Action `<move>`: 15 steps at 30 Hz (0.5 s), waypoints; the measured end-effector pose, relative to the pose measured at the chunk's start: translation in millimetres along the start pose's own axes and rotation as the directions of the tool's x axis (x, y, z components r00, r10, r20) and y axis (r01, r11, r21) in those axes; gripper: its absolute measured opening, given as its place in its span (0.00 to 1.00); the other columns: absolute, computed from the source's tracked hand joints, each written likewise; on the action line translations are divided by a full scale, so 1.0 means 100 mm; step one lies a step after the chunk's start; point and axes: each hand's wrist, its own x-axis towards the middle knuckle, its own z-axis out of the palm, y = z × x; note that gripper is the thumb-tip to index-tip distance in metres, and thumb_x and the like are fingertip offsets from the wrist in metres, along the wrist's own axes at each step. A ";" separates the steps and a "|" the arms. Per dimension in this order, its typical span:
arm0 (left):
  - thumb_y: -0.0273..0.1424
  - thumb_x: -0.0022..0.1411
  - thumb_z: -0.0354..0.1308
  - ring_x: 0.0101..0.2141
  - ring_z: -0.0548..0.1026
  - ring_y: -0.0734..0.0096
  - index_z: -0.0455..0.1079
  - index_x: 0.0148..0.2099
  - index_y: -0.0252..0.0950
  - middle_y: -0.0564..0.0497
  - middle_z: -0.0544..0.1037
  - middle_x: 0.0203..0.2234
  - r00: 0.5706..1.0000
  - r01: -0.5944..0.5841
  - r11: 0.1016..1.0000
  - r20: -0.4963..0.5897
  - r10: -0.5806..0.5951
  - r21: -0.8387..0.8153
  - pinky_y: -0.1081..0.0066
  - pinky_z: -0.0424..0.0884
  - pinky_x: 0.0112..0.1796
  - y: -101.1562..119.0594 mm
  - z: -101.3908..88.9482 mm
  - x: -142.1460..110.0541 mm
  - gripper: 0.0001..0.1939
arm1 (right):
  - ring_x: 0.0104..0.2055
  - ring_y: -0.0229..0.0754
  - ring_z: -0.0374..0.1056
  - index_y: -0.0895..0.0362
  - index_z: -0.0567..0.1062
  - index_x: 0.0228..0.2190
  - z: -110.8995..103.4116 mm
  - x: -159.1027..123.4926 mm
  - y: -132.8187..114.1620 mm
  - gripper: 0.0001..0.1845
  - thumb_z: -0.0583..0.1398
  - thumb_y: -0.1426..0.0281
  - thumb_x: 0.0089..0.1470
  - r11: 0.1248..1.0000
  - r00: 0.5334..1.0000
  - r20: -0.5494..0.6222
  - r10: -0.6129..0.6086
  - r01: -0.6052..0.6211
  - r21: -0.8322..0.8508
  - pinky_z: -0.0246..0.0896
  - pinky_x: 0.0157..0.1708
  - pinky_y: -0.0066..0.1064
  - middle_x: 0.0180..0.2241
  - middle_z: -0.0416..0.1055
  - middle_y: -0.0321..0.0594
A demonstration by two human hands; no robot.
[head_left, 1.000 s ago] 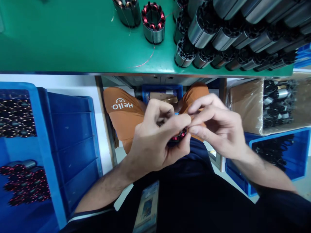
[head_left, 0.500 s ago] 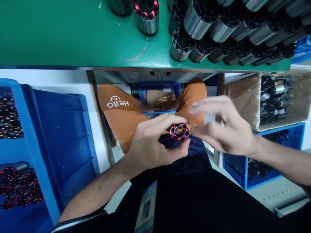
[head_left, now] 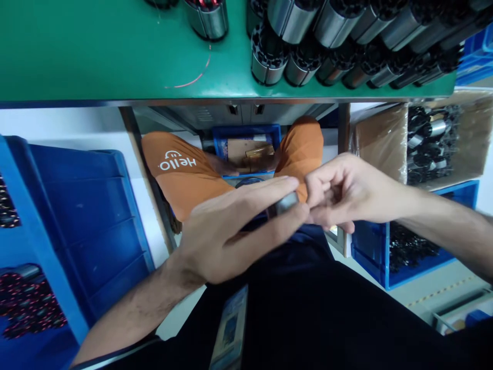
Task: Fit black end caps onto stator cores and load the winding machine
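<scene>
My left hand [head_left: 234, 226] is wrapped around a motor stator [head_left: 287, 202], held over my lap. Only a blurred strip of its grey metal side shows between the fingers; the red-wound end is hidden. Just right of it, my right hand [head_left: 346, 198] is closed in a pinch, its fingertips at or against the stator and the left fingertips. What the pinch holds, if anything, cannot be made out. On the green table ahead stands another stator with red windings [head_left: 208, 19], with a thin red wire [head_left: 198, 77] lying in front of it.
Rows of stators [head_left: 269, 64] crowd the green tabletop [head_left: 96, 56] at the right. A blue bin [head_left: 90, 205] stands on my left, near stacked wound stators [head_left: 31, 303]. On the right, a cardboard box [head_left: 381, 141] of dark parts sits above a blue crate [head_left: 370, 252].
My left hand has turned the stator, so its side shows instead of its red end. My right hand, blurred and more spread before, has closed into a pinch beside it. The view has shifted slightly.
</scene>
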 end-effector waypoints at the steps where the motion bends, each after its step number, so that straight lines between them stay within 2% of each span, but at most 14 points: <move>1: 0.29 0.72 0.76 0.48 0.96 0.59 0.86 0.59 0.44 0.52 0.95 0.55 0.999 -0.052 0.997 0.000 0.052 0.057 0.67 0.95 0.50 -0.02 0.00 0.01 0.15 | 0.19 0.30 0.67 0.50 0.83 0.30 0.00 -0.02 -0.06 0.19 0.81 0.59 0.68 0.991 0.997 -0.049 -0.064 0.058 -0.121 0.64 0.20 0.25 0.22 0.76 0.25; 3: 0.27 0.67 0.73 0.43 0.96 0.59 0.84 0.58 0.42 0.52 0.95 0.48 0.999 -0.039 0.998 0.005 0.039 0.040 0.66 0.94 0.49 -0.07 0.02 0.04 0.18 | 0.19 0.30 0.58 0.49 0.82 0.26 -0.03 -0.07 -0.18 0.21 0.82 0.63 0.66 0.941 0.980 -0.105 -0.169 0.129 -0.314 0.57 0.20 0.27 0.19 0.69 0.24; 5: 0.27 0.68 0.73 0.44 0.95 0.59 0.84 0.58 0.43 0.53 0.95 0.48 0.998 0.044 0.996 0.051 -0.040 -0.073 0.60 0.94 0.57 -0.11 0.02 0.04 0.17 | 0.20 0.30 0.56 0.49 0.82 0.25 -0.11 -0.12 -0.27 0.21 0.84 0.64 0.62 0.894 0.962 -0.127 -0.241 0.169 -0.414 0.52 0.20 0.29 0.19 0.68 0.26; 6: 0.27 0.69 0.73 0.47 0.96 0.59 0.84 0.58 0.44 0.54 0.95 0.49 0.997 0.052 0.994 0.063 -0.045 -0.101 0.56 0.93 0.64 -0.13 0.02 0.04 0.16 | 0.21 0.30 0.59 0.50 0.84 0.26 -0.16 -0.13 -0.28 0.20 0.85 0.62 0.60 0.888 0.956 -0.143 -0.257 0.175 -0.425 0.53 0.20 0.29 0.21 0.72 0.27; 8: 0.27 0.74 0.75 0.53 0.95 0.58 0.85 0.58 0.47 0.55 0.95 0.54 0.999 -0.011 0.998 0.030 0.013 -0.064 0.48 0.87 0.74 -0.15 0.01 0.01 0.14 | 0.26 0.34 0.72 0.52 0.88 0.31 -0.25 -0.12 -0.26 0.19 0.86 0.55 0.60 0.941 0.969 -0.158 -0.190 0.134 -0.310 0.65 0.22 0.27 0.28 0.82 0.33; 9: 0.27 0.75 0.76 0.54 0.95 0.59 0.85 0.58 0.47 0.54 0.94 0.56 0.998 -0.066 0.998 0.002 0.066 -0.024 0.47 0.85 0.76 -0.16 0.01 -0.01 0.14 | 0.28 0.37 0.79 0.52 0.90 0.34 -0.29 -0.10 -0.22 0.20 0.85 0.52 0.61 0.980 0.986 -0.132 -0.100 0.075 -0.184 0.73 0.25 0.28 0.31 0.86 0.36; 11: 0.27 0.78 0.76 0.55 0.95 0.61 0.85 0.58 0.47 0.53 0.94 0.59 0.984 -0.175 0.983 -0.036 0.177 0.056 0.49 0.84 0.77 -0.18 0.00 -0.03 0.12 | 0.29 0.41 0.84 0.53 0.92 0.39 -0.30 -0.05 -0.10 0.20 0.82 0.49 0.66 0.994 0.996 0.008 0.094 -0.094 0.059 0.80 0.26 0.30 0.34 0.90 0.39; 13: 0.26 0.79 0.73 0.56 0.95 0.62 0.86 0.59 0.49 0.54 0.93 0.60 0.960 -0.272 0.955 -0.031 0.277 0.121 0.52 0.85 0.76 -0.19 0.00 -0.04 0.13 | 0.23 0.39 0.81 0.53 0.92 0.39 -0.24 0.00 0.00 0.18 0.81 0.52 0.68 0.960 0.966 0.170 0.195 -0.224 0.169 0.76 0.20 0.29 0.30 0.89 0.37; 14: 0.25 0.79 0.72 0.55 0.95 0.61 0.86 0.60 0.50 0.54 0.93 0.60 0.948 -0.312 0.940 -0.015 0.317 0.141 0.51 0.85 0.76 -0.20 0.01 -0.04 0.14 | 0.19 0.37 0.77 0.52 0.91 0.39 -0.18 0.02 0.03 0.15 0.81 0.54 0.68 0.958 0.959 0.207 0.196 -0.232 0.168 0.71 0.17 0.28 0.28 0.87 0.34; 15: 0.26 0.78 0.72 0.53 0.96 0.59 0.86 0.60 0.50 0.54 0.94 0.58 0.940 -0.337 0.929 -0.002 0.341 0.151 0.49 0.85 0.76 -0.21 0.02 -0.03 0.15 | 0.17 0.34 0.73 0.52 0.91 0.36 -0.12 0.03 0.05 0.14 0.82 0.57 0.66 0.974 0.974 0.160 0.158 -0.180 0.135 0.67 0.15 0.27 0.26 0.86 0.32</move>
